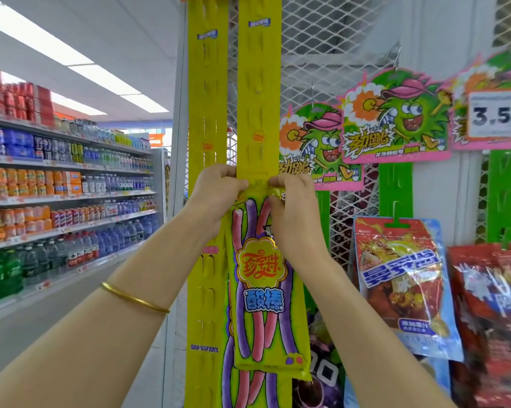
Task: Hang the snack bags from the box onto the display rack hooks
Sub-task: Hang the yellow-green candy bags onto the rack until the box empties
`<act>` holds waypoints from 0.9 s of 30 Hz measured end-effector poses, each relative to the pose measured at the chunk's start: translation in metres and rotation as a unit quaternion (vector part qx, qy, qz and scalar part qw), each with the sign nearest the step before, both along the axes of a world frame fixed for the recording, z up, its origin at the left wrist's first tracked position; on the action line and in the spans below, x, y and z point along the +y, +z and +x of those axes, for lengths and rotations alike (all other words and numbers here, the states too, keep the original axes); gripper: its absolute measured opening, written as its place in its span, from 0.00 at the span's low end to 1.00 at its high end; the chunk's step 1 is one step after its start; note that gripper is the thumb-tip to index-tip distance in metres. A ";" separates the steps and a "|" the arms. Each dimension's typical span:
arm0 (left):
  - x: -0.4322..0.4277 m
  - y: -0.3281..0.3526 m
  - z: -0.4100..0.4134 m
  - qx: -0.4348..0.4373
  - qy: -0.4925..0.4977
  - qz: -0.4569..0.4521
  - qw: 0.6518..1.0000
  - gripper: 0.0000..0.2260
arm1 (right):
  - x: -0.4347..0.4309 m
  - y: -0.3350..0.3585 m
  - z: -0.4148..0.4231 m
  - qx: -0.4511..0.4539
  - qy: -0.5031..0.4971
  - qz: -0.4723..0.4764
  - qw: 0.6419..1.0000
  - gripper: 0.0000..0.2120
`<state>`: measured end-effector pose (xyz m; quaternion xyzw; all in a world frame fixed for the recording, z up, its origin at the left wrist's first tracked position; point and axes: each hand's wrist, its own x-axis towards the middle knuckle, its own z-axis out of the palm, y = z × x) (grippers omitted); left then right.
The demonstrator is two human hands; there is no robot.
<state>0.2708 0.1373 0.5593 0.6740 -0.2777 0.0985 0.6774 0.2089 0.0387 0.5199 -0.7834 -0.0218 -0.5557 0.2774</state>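
A long yellow snack bag (263, 290) with pink and purple candy sticks printed on it hangs flat against the right one of two yellow hanging strips (258, 113). My left hand (216, 195) pinches the bag's top left corner and the strip's edge. My right hand (292, 207) grips the top right corner of the bag. The bag's top edge sits at a hook slot between my fingers; the hook itself is hidden. Another bag of the same kind (248, 390) shows below it on the strip. The box is out of view.
A second yellow strip (207, 113) hangs to the left. Behind is a white mesh rack (330, 39). Green strips (395, 187) to the right carry red and blue snack bags (401, 278), cartoon toppers and a 3.5 price tag (494, 114). Drink shelves (65, 201) line the aisle on the left.
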 end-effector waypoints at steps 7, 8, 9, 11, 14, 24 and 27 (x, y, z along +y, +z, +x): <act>0.003 -0.014 0.000 -0.074 0.026 0.047 0.996 0.11 | 0.000 -0.020 -0.002 0.036 -0.019 -0.004 0.999 0.12; 0.003 -0.017 -0.002 -0.092 0.033 0.051 0.994 0.10 | 0.001 -0.022 -0.002 0.033 -0.022 -0.004 0.999 0.11; 0.004 -0.020 -0.004 -0.107 0.048 0.055 0.992 0.11 | 0.001 -0.023 -0.002 0.032 -0.024 -0.003 0.999 0.11; 0.005 -0.027 -0.007 -0.134 0.089 0.067 0.985 0.15 | 0.003 -0.024 -0.004 0.036 -0.035 -0.008 0.999 0.10; 0.007 -0.039 -0.009 -0.168 0.123 0.087 0.974 0.22 | 0.005 -0.025 -0.007 0.050 -0.061 -0.015 0.997 0.09; 0.035 -0.102 -0.036 -0.268 0.182 0.086 0.942 0.19 | 0.015 -0.061 -0.042 0.004 -0.232 -0.120 0.965 0.13; 0.049 -0.157 -0.053 -0.267 0.155 0.095 0.946 0.18 | 0.027 -0.109 -0.062 0.005 -0.133 -0.113 0.985 0.10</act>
